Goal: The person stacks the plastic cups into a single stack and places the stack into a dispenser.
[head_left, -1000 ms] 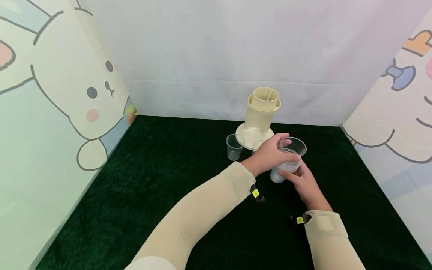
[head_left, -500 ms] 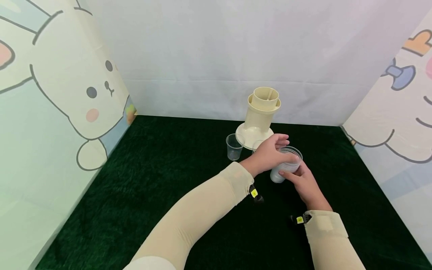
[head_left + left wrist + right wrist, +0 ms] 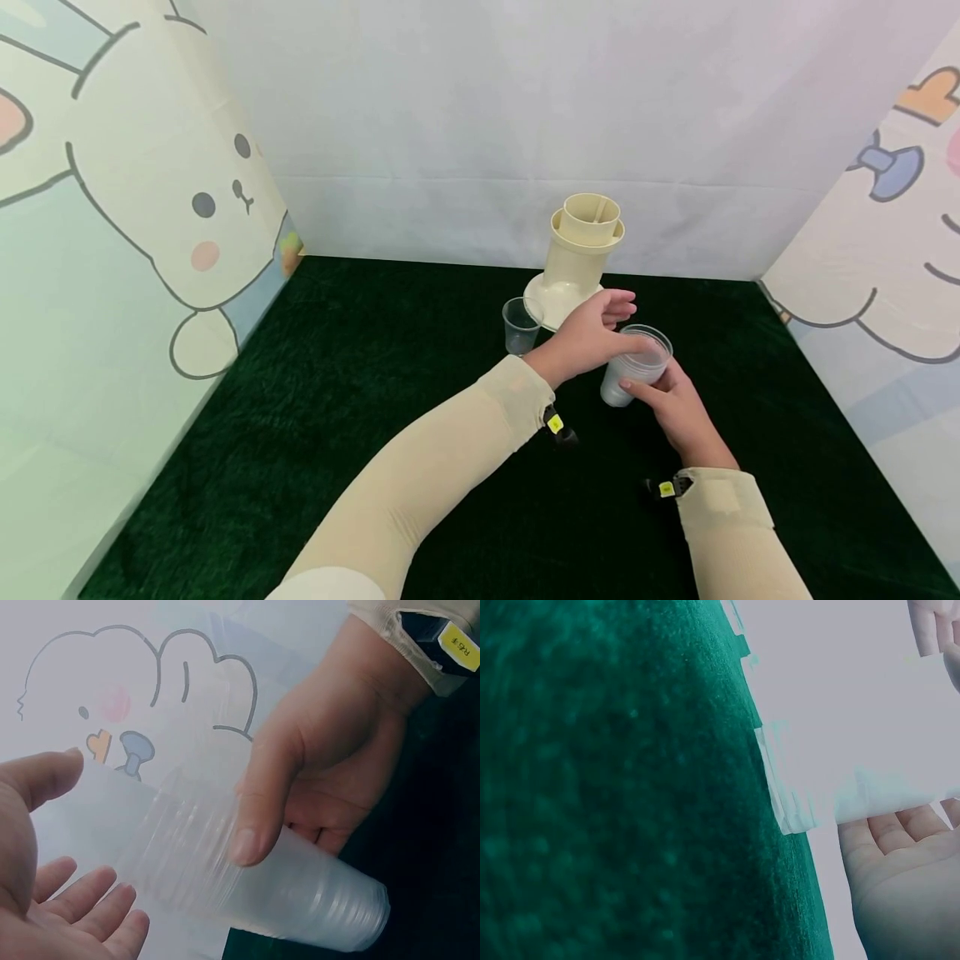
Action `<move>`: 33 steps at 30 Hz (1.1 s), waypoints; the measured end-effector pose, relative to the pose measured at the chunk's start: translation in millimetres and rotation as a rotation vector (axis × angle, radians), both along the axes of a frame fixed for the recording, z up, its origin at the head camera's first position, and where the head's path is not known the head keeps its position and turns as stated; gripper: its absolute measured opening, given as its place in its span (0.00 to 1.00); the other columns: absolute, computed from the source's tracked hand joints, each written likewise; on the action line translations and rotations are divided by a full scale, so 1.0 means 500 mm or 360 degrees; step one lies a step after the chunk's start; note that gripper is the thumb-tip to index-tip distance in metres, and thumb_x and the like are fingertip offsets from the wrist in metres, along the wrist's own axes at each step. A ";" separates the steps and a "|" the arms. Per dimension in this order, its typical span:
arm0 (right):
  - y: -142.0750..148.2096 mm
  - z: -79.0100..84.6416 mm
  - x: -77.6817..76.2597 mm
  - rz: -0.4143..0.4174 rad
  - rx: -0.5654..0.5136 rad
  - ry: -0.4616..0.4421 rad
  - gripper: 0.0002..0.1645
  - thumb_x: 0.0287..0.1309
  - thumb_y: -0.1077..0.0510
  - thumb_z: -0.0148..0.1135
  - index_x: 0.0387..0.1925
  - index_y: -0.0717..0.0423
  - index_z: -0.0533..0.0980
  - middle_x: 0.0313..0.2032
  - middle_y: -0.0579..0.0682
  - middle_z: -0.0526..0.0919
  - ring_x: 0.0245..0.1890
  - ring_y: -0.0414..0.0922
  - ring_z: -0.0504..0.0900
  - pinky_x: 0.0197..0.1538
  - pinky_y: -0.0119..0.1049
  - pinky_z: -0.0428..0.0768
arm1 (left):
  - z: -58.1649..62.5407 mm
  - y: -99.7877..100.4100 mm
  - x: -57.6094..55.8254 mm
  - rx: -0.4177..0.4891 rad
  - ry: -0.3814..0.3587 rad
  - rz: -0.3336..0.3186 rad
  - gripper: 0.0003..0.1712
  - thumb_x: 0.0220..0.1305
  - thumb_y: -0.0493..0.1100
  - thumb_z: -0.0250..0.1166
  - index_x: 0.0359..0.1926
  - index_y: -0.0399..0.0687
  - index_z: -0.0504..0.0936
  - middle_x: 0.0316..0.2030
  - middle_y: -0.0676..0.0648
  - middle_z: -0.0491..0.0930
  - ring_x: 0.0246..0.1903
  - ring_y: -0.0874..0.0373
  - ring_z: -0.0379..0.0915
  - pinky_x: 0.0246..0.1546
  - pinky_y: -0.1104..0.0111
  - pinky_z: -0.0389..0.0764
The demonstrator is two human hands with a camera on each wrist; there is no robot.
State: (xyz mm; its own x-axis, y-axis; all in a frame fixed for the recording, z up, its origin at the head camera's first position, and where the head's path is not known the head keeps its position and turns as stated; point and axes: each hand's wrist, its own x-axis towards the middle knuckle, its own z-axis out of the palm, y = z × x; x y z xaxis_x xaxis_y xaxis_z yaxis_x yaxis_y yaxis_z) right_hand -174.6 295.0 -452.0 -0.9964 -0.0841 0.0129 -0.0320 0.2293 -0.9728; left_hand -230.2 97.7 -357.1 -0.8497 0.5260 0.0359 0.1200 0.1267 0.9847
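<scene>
Far left: pale wall panel (image 3: 120,250) printed with a cartoon rabbit, its lower edge running along the desk (image 3: 300,375), which is covered in dark green, napped cloth. White back wall (image 3: 450,125) behind. Left sleeve (image 3: 435,454), cream, reaches in from the near edge toward centre; a dark wrist unit (image 3: 555,423) with a yellow tag sits at its cuff. Single clear cup (image 3: 519,332) stands upright on the cloth, partly overlapping the stand's base in the head view. Cream stand (image 3: 576,267), just behind it to the right: broad round base, upright cylinder, flared collar, smaller ring at the top. Left hand (image 3: 581,337) in front of the base: fingers extended, thumb apart from them and beside the stack's mouth, holding nothing; whether the thumb touches a rim cannot be told. Stack of clear cups (image 3: 626,368) to its right, nested, tilted with rims up and rightward; contact between its lower end and the cloth unclear. Right hand (image 3: 682,412) grips the stack, thumb across the near side, fingers behind. Right wrist view: stack largely washed out. Right sleeve (image 3: 735,533), cream, below. Far right: second printed panel (image 3: 862,292) with cartoon line drawing and blue bow.
</scene>
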 end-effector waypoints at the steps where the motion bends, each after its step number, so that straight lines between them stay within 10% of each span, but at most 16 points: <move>1: 0.000 0.001 0.000 -0.0004 0.0000 -0.0010 0.40 0.71 0.51 0.66 0.77 0.45 0.58 0.69 0.53 0.68 0.65 0.44 0.70 0.67 0.39 0.71 | 0.000 -0.003 -0.001 0.0006 0.0007 0.0002 0.42 0.61 0.51 0.78 0.72 0.57 0.70 0.65 0.57 0.75 0.64 0.65 0.70 0.63 0.69 0.73; 8: -0.001 0.004 -0.001 0.0013 -0.0035 -0.0046 0.43 0.71 0.49 0.66 0.79 0.44 0.56 0.72 0.56 0.64 0.70 0.52 0.66 0.72 0.65 0.59 | 0.001 -0.035 -0.011 0.0047 0.0031 0.0020 0.40 0.63 0.48 0.76 0.73 0.53 0.68 0.66 0.54 0.74 0.65 0.62 0.70 0.64 0.70 0.72; 21: 0.001 0.002 -0.005 -0.0001 0.0021 -0.0032 0.42 0.70 0.47 0.66 0.78 0.43 0.58 0.70 0.52 0.68 0.66 0.46 0.70 0.70 0.53 0.66 | 0.006 -0.105 -0.015 0.0138 0.0060 0.0050 0.42 0.64 0.46 0.75 0.75 0.49 0.66 0.68 0.48 0.73 0.67 0.57 0.69 0.67 0.66 0.71; 33: -0.001 0.000 -0.004 -0.0011 -0.0013 -0.0053 0.43 0.69 0.47 0.67 0.78 0.43 0.57 0.71 0.55 0.66 0.68 0.50 0.68 0.72 0.64 0.60 | 0.008 -0.168 -0.021 0.0107 0.0294 0.0166 0.43 0.62 0.46 0.77 0.74 0.47 0.67 0.68 0.46 0.73 0.66 0.62 0.69 0.68 0.70 0.67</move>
State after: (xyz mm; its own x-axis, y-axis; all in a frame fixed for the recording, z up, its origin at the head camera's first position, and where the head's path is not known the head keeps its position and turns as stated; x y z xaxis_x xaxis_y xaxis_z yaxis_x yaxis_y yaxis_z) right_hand -176.4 294.5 -451.9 -0.9968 -0.0769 -0.0193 0.0018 0.2212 -0.9752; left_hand -240.7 14.0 -353.2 -0.8752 0.4266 0.2281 0.2890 0.0829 0.9537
